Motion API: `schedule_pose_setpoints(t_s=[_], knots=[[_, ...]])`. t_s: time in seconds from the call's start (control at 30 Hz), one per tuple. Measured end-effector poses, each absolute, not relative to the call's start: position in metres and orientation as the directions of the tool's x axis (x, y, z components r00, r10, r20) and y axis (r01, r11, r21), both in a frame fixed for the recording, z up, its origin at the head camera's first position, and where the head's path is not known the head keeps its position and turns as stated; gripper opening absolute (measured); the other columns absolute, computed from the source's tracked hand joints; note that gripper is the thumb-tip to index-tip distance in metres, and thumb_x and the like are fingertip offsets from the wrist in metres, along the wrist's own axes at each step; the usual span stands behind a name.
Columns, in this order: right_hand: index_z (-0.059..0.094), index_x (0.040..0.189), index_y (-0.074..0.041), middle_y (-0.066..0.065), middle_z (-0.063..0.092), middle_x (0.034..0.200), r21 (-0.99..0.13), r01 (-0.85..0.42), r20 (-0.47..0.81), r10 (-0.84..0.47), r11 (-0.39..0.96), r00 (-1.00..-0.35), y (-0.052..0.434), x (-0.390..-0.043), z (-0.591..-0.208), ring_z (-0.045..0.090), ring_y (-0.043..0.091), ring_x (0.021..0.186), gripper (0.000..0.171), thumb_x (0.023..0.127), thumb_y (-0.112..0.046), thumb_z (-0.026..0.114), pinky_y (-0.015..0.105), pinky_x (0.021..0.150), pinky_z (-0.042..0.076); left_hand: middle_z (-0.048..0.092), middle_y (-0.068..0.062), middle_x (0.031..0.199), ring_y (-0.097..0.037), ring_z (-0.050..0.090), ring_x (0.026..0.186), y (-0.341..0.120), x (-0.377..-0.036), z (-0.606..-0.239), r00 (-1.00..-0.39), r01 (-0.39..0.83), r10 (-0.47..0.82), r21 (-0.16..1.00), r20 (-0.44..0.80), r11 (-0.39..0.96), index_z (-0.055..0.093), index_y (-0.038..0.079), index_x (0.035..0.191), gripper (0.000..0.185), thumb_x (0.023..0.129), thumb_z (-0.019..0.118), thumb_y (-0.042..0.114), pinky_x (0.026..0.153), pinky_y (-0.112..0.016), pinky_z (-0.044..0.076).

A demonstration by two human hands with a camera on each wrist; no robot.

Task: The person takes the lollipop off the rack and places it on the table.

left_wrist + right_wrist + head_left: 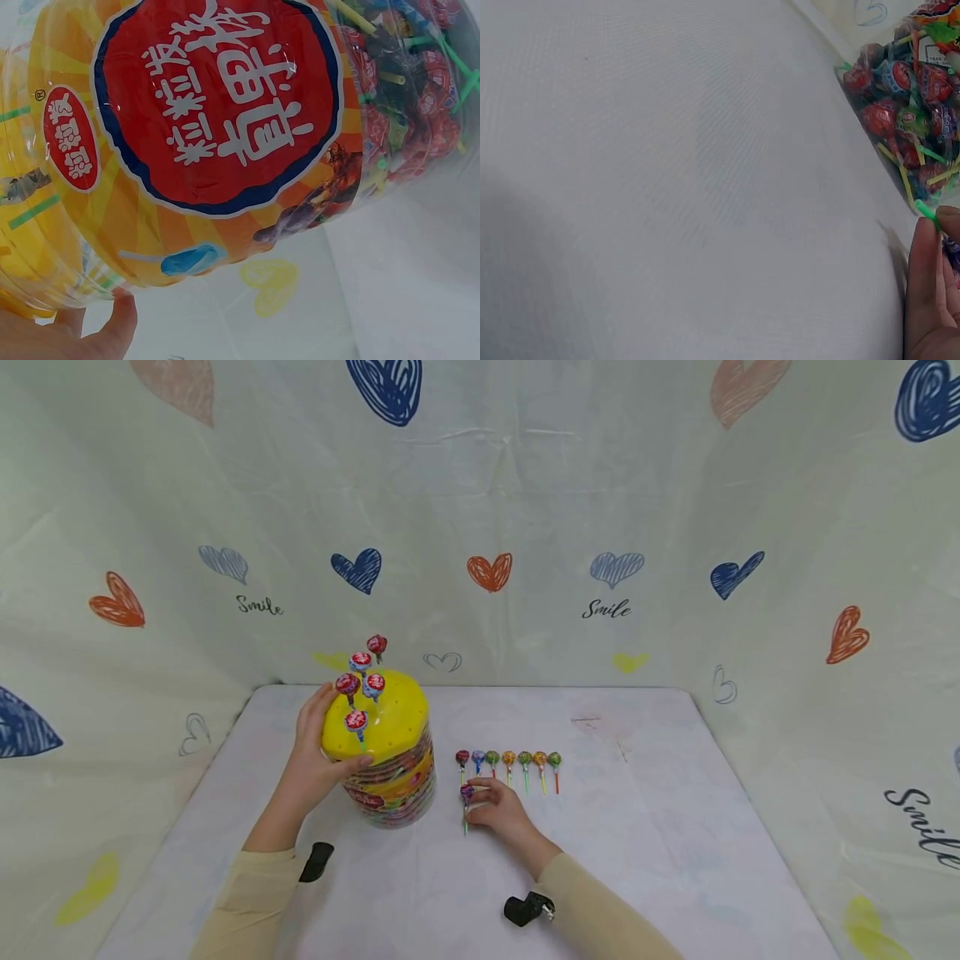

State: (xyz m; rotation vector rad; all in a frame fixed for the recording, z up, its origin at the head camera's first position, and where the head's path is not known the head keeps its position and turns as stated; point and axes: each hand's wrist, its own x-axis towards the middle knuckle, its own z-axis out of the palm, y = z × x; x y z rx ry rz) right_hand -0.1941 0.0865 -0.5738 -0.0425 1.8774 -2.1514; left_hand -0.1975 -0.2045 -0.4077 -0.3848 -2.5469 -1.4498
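Green-sticked lollipop (466, 800), seemingly pinched, mostly hidden by right hand (501, 810).

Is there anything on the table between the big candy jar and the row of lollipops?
In the head view, only the lollipop pinched in the right hand; the stretch between jar and row of lollipops is otherwise bare cloth.

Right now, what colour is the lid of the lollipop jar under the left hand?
Yellow: the lid of the jar is plain yellow with small dots, clearest in the head view.
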Motion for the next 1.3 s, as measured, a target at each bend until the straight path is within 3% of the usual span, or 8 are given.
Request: schedule_pose_setpoints(t_s=[0.3, 1.3], knots=[[0.056, 0.127, 0.007, 0.018, 0.061, 0.096, -0.973, 0.227, -0.217, -0.179, -0.037, -0.96, 0.079, -0.195, -0.571, 0.064, 0.014, 0.067, 0.059, 0.071, 0.015, 0.07, 0.034, 0.064, 0.06, 0.003, -0.011, 0.16, -0.041, 0.014, 0.141, -0.204, -0.197, -0.406, -0.953, 0.302, 0.13, 0.814, 0.275, 0.496, 0.017, 0.012, 0.155, 0.099, 0.08, 0.081, 0.018, 0.109, -0.063, 0.026], [0.062, 0.122, -0.004, 0.006, 0.057, 0.089, -0.958, 0.121, -0.179, -0.21, 0.26, -0.961, 0.075, -0.199, -0.569, 0.058, 0.011, 0.052, 0.054, 0.072, 0.008, 0.077, 0.025, 0.049, 0.053, 0.002, -0.012, 0.16, -0.042, 0.014, 0.141, -0.205, -0.198, -0.409, -0.947, 0.319, 0.137, 0.814, 0.29, 0.485, 0.016, 0.011, 0.155, 0.1, 0.08, 0.081, 0.019, 0.109, -0.064, 0.025]])
